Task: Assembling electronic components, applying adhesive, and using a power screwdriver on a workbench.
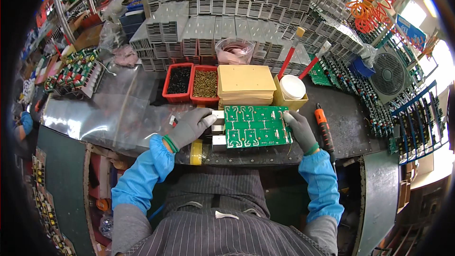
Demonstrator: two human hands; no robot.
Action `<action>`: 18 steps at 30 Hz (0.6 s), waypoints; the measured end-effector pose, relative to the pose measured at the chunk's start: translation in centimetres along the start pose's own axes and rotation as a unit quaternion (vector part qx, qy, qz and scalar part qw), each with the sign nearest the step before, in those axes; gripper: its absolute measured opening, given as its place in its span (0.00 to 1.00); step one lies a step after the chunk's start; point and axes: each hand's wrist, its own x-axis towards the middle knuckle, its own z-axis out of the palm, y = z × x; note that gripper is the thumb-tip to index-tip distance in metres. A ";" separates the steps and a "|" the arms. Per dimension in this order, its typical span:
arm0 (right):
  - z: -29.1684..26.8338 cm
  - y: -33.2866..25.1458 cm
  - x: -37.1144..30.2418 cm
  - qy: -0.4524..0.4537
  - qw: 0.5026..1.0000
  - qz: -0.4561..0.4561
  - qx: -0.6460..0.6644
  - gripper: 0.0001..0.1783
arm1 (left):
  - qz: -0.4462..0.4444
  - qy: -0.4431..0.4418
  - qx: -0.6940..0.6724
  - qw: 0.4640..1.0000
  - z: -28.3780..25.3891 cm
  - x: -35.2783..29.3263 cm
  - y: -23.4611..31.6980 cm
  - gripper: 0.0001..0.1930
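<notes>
A green circuit board (258, 126) lies face up near the bench's front edge, silvery solder tracks on its surface. Pale metal blocks (219, 141) stick out from under its left end. My left hand (192, 125), in a grey glove, grips the left end of this assembly, thumb against the upper block. At the board's right edge, the gloved fingers of my right hand (300, 128) are closed on it, thumb on top. Just right of that hand lies an orange and black electric screwdriver (323, 125).
Red bins of black parts (178, 80) and brass-coloured screws (205, 83) stand behind the board. Beside them are a stack of tan sheets (246, 80) and a white cup (293, 87) with brushes near it. Stacked metal heatsinks (204, 28) line the back; a fan (387, 73) is at right.
</notes>
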 end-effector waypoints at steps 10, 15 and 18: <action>0.2 -2.8 -7.4 -0.050 0.986 -0.013 0.156 0.15 | -0.064 -0.155 -0.155 0.974 -2.2 -1.7 2.2 0.37; 0.9 -1.3 -11.0 0.011 0.993 -0.066 0.099 0.15 | -0.282 -0.318 -0.215 0.880 -3.0 -2.7 5.5 0.48; 0.6 -1.2 -10.9 0.023 0.992 -0.083 0.093 0.15 | -0.247 -0.234 -0.233 0.911 -2.8 -3.1 7.0 0.41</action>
